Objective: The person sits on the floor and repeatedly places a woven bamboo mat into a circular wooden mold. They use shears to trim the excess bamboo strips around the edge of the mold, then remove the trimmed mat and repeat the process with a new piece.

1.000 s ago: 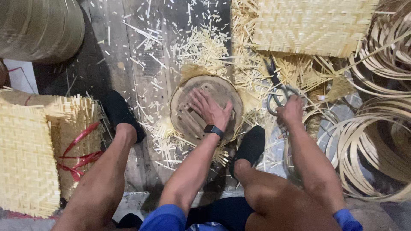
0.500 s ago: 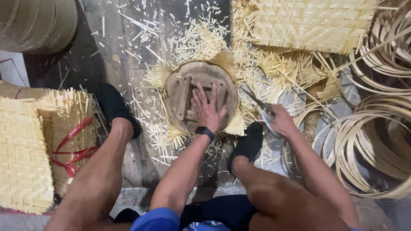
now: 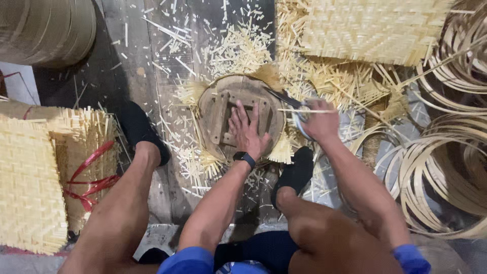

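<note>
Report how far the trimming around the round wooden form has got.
Done: cut strips litter the floor. In hand: left hand presses the form; right hand holds scissors at its right edge. Left: fringes jut out at several spots.

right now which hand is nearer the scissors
Right. The right hand grips the scissors at the round wooden form's edge; the left hand lies flat on the form, beside them.

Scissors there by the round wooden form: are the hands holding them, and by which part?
Yes. The right hand grips the scissors by the handle loops, blades pointing up-left. The left hand holds nothing; it presses flat on the round wooden form.
</note>
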